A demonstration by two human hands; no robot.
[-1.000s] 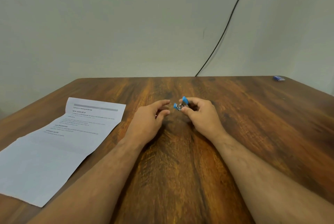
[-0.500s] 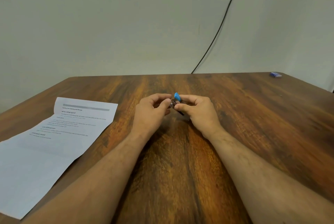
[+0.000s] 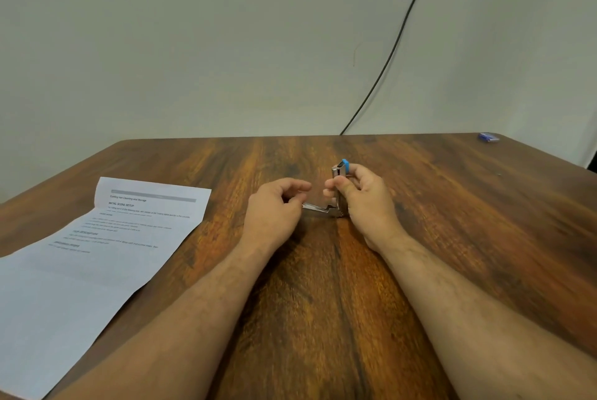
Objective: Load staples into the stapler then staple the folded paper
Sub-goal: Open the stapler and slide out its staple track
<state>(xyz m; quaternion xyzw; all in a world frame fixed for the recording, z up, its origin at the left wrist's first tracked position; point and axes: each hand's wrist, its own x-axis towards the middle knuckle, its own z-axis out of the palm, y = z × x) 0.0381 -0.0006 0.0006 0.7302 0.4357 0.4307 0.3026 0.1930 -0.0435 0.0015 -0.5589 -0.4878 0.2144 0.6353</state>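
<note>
Paper (image 3: 97, 257): one printed sheet with fold creases, lying opened out flat along the left edge of the worktop (image 3: 484, 238), its near end running off the near-left corner. Left hand (image 3: 274, 209): near the middle of the worktop, fingers curled, tips pinching the free end of the stapler's lower metal arm. Stapler (image 3: 337, 192): small, metal with a blue cap, swung open into an L; one arm lies low toward the left hand, the other stands upright. Right hand (image 3: 361, 196): just beside the left, thumb and fingers wrapped round the upright arm below the blue cap. Small blue box (image 3: 488, 137): at the far-right corner, well apart from both hands. Black cable (image 3: 394, 47): runs down the wall to the far edge.
</note>
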